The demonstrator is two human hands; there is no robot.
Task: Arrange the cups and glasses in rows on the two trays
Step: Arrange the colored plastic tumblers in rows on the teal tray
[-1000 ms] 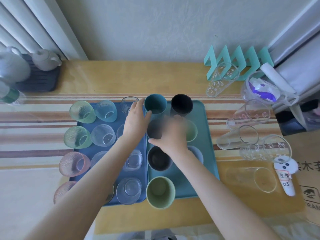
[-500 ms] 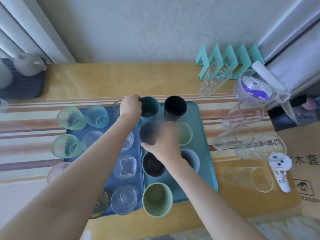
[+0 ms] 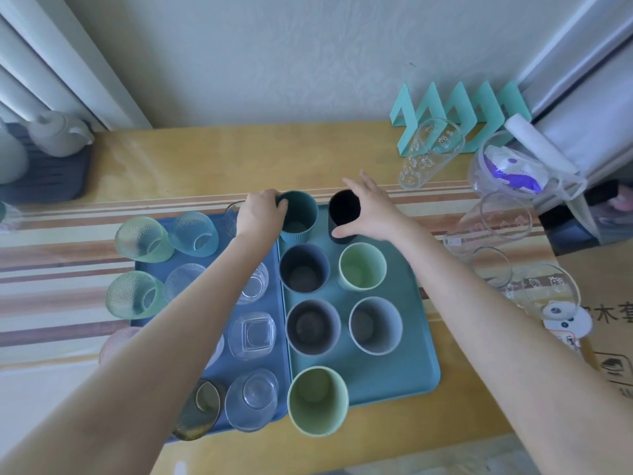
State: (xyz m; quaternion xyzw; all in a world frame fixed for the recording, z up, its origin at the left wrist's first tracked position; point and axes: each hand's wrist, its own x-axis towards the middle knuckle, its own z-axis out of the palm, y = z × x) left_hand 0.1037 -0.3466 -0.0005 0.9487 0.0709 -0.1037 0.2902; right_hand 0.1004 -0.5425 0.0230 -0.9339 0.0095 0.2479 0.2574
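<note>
Now your left hand (image 3: 259, 214) is curled on the near-left rim of the teal cup (image 3: 300, 214). Its fingers (image 3: 279, 202) are bent and close together, gripping the edge. Your right hand (image 3: 371, 214) is spread wide around the black cup (image 3: 344, 212). The thumb presses the cup's near side low down, and the other fingers reach up past its right side, open and apart. You cannot tell if those fingers touch the cup.

Both cups stand upright at the far end of the teal tray (image 3: 416, 365), mouths up, side by side. Behind them on that tray, toward you, stand a dark blue cup (image 3: 304, 268) and a light green cup (image 3: 362, 265), then a dark grey cup (image 3: 313, 326) and a grey-blue cup (image 3: 374, 324). A big green cup (image 3: 318, 399) stands at the near edge, partly off the tray.

The blue tray (image 3: 219, 368) sits touching the teal tray's left side. It holds clear and tinted glasses, and the green glasses (image 3: 142, 238) on its left lean over. More clear glasses (image 3: 430, 152) lie on their sides on the table (image 3: 205, 159) to your right.
</note>
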